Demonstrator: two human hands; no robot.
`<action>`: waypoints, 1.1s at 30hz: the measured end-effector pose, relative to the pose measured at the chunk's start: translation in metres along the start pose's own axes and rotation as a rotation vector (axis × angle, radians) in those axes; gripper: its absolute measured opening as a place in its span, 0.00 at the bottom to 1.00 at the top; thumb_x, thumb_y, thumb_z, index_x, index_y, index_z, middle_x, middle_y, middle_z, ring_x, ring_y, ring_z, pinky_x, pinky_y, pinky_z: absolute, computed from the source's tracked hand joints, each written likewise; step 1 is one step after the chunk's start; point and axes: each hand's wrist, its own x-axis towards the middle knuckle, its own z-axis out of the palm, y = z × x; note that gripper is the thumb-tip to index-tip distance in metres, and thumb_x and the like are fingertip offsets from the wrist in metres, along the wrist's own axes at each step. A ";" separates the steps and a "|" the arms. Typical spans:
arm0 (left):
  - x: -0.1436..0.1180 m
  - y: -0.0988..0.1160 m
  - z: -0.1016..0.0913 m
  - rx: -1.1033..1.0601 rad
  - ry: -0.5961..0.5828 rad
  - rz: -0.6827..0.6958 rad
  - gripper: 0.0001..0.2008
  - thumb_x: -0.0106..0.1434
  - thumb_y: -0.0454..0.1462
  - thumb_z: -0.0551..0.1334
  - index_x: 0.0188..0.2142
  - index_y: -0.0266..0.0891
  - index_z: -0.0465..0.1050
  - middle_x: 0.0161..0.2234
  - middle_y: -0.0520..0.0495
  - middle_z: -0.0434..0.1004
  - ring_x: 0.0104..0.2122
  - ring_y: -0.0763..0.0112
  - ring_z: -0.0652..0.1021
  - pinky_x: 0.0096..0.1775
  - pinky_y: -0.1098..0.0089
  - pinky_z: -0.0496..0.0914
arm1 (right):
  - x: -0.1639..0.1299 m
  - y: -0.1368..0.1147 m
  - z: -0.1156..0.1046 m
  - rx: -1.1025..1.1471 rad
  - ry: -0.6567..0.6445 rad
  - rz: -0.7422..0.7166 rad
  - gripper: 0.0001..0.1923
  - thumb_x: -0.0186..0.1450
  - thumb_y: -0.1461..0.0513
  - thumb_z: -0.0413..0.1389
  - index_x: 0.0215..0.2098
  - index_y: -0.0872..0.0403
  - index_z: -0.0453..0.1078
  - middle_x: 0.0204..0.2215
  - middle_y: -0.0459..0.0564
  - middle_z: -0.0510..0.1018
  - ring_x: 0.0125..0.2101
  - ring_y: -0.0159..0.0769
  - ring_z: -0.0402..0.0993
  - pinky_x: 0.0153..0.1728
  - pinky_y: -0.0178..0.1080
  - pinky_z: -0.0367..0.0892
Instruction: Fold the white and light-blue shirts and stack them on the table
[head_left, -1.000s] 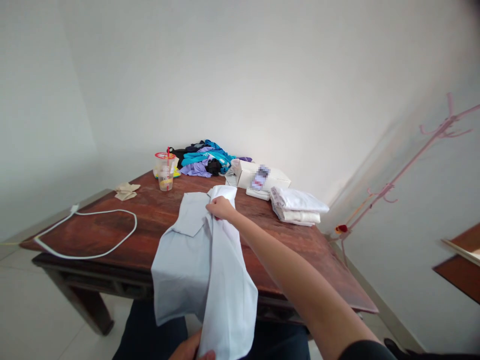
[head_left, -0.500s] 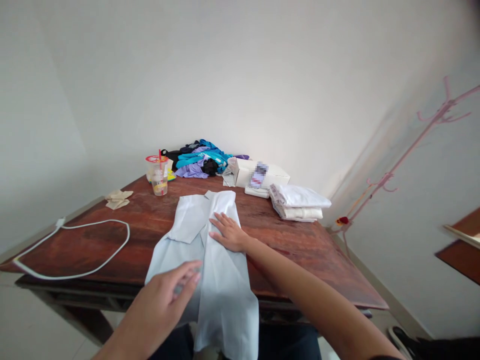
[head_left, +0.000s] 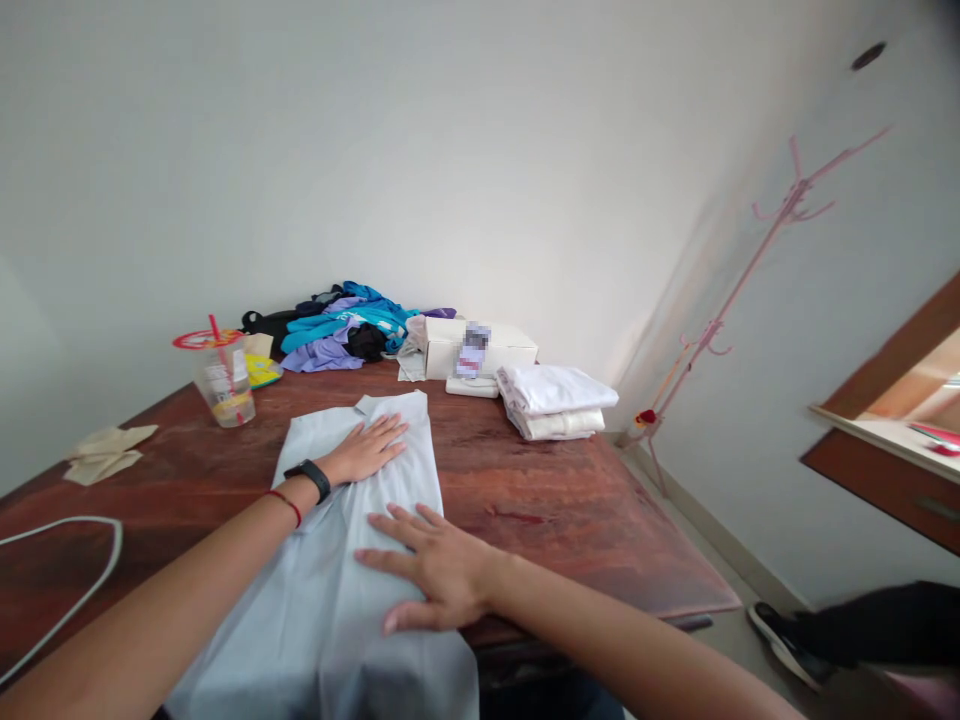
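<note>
A white, partly folded shirt (head_left: pixel 409 430) lies lengthwise on the wooden table, its lower end hanging over the front edge. My left hand (head_left: pixel 365 450), with a black band and a red string at the wrist, rests flat on the upper part of the cloth. Its fingers are stretched out and point to the right. Lower down, my right hand (head_left: pixel 435 570) is spread open over the shirt's right side, the fingertips on the fabric. Neither hand grips anything. Part of the shirt's left side is covered by my left forearm.
On the wooden table (head_left: pixel 525 510) a stack of folded white clothes (head_left: pixel 559 400) sits at right, near a white box (head_left: pixel 442 350). Behind lies a heap of clothes (head_left: pixel 352 325). A plastic cup (head_left: pixel 229 385), crumpled tissue (head_left: pixel 109 450) and white cable (head_left: pixel 112 550) are at left. A pink coat rack (head_left: pixel 739 290) leans rightward.
My left hand has moved from above the shirt's lower part up onto its top. The right hand has slid down toward me. The view has shifted right.
</note>
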 end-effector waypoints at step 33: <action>0.141 -0.081 -0.045 0.290 0.039 -0.281 0.29 0.75 0.50 0.46 0.70 0.47 0.57 0.73 0.39 0.49 0.70 0.41 0.55 0.61 0.34 0.53 | -0.012 0.046 -0.034 0.088 -0.149 -0.099 0.39 0.66 0.49 0.62 0.71 0.40 0.55 0.75 0.51 0.37 0.73 0.51 0.33 0.70 0.58 0.33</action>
